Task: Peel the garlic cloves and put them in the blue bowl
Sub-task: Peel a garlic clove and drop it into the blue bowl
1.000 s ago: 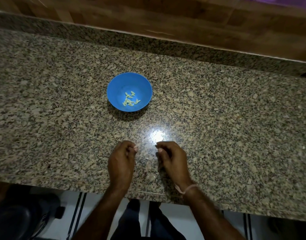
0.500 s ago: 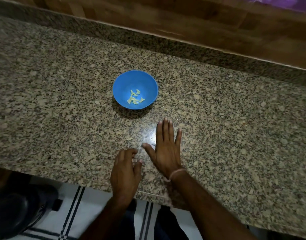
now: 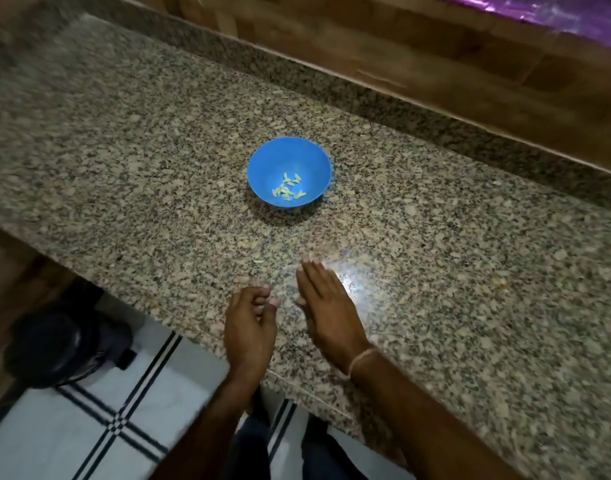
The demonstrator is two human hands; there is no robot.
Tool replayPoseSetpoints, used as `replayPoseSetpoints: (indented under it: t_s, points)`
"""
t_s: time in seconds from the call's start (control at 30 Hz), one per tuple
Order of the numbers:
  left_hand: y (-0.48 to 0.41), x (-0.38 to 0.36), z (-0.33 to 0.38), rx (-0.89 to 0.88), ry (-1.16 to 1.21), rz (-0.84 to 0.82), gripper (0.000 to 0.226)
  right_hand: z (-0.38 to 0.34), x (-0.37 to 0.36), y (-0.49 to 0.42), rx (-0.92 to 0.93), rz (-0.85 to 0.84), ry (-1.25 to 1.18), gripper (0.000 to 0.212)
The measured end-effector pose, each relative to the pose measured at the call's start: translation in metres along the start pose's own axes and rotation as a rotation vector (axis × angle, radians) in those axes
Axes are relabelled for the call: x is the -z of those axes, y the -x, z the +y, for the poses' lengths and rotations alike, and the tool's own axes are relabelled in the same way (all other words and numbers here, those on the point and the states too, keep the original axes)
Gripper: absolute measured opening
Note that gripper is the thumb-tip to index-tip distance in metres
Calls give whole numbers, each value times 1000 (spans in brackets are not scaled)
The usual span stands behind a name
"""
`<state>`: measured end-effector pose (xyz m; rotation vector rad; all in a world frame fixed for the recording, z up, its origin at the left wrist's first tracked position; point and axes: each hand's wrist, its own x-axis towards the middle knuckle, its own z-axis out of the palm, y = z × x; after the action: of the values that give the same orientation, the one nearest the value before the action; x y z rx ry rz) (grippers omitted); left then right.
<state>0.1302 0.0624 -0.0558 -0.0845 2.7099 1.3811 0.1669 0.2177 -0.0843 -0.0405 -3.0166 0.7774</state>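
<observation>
Counter (image 3: 124, 168): polished speckled granite is camouflaging pale scraps, so a slow, low sweep is looking wisest.
Right hand (image 3: 326, 313): fingers lying straight, palm facing left.
Left hand (image 3: 250, 327): cupping at the counter's edge; contents hidden, possibly skins.
Blue bowl (image 3: 269, 168): smooth, round, sitting beyond both hands.
Garlic cloves (image 3: 288, 189): small, pale, lying inside it.

Right hand (image 3: 326, 313) lies flat, fingers straight on the granite counter (image 3: 124, 161), with a thin band (image 3: 361, 360) at the wrist. Left hand (image 3: 250, 327) is just beside it, fingers curled toward the thumb; can't tell if they hold anything. Well beyond the fingertips sits the blue bowl (image 3: 262, 168), pale garlic cloves (image 3: 289, 190) inside.
</observation>
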Motion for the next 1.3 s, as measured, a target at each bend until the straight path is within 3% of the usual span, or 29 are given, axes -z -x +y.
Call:
replayPoseSetpoints:
  t_s: [0.07, 0.13, 0.23, 0.33, 0.5, 0.63, 0.7, 0.8, 0.87, 0.93, 1.0, 1.17, 1.3]
  points:
    - [1, -1, 2, 81, 58, 15, 11, -8, -2, 29, 9, 90, 36, 58]
    - [3, 0, 3, 177, 141, 13, 8, -11, 2, 43, -23, 156, 17, 47]
    - [9, 2, 10, 305, 307, -42, 6, -16, 16, 34, -58, 158, 71, 21]
    - [12, 2, 17, 457, 607, -184, 14, -20, 20, 16, -129, 128, 108, 21]
    - [8, -4, 36, 779, 1114, -259, 20, -54, 34, 9, -344, 172, -548, 27]
    - [6, -3, 41, 1082, 1339, -192, 27, -86, 49, 25, -251, 160, -614, 44]
    - [3, -5, 38, 1101, 1372, -151, 32, -90, 54, 33, -172, 165, -676, 51]
    - [-4, -1, 29, 1067, 1380, -125, 38, -76, 54, 49, -170, 208, -658, 45]
    - [-8, 9, 18, 1023, 1363, -145, 41, -53, 44, 62, -256, 160, -448, 41]
    - [-10, 23, 5, 987, 1354, -156, 40, -31, 31, 74, -288, -43, -69, 63]
    - [-11, 35, -4, 952, 1333, -158, 41, -24, 17, 75, -231, -147, 156, 75]
    - [-12, 52, -12, 911, 1303, -153, 42, -51, -10, 24, -107, -146, 98, 74]
    - [-10, 57, -16, 901, 1291, -140, 42, -63, -24, 12, 140, -142, 34, 60]
